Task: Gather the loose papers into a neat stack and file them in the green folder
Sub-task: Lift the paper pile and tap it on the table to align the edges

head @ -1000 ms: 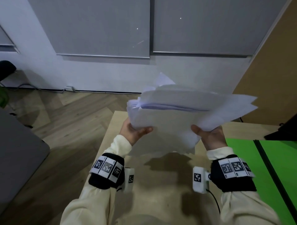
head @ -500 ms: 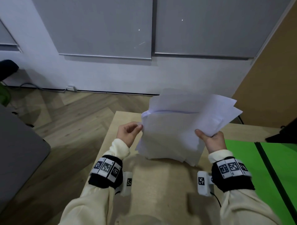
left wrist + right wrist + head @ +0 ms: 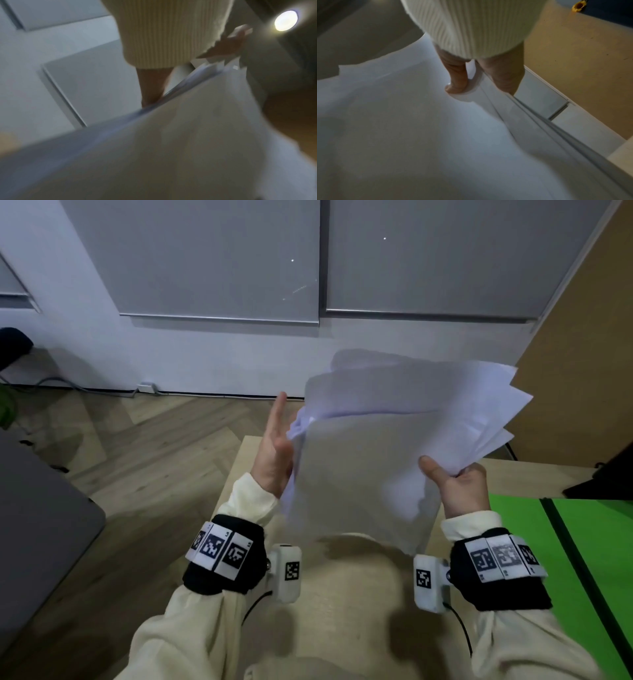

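Note:
A loose, uneven sheaf of white papers (image 3: 387, 446) is held upright above the wooden table (image 3: 342, 594), its sheets fanned out at the top right. My right hand (image 3: 455, 484) pinches the sheaf's right edge, thumb on the near face; the right wrist view shows the thumb (image 3: 457, 82) pressed on the papers (image 3: 419, 128). My left hand (image 3: 274, 450) stands flat with straight fingers against the sheaf's left edge, and the blurred left wrist view shows the hand (image 3: 150, 86) beside the papers (image 3: 188, 142). The green folder (image 3: 561, 542) lies open on the table at the right.
The table's left edge (image 3: 226, 501) drops to a wooden floor (image 3: 130, 460). A grey surface (image 3: 37, 525) sits at the left. A white wall with grey panels (image 3: 219, 258) lies ahead, a brown board (image 3: 582, 354) at the right. A dark object (image 3: 606, 474) sits behind the folder.
The left hand let go of the sheaf, then straightened flat against its left edge. The papers turned more upright and shifted right, held by the right hand alone.

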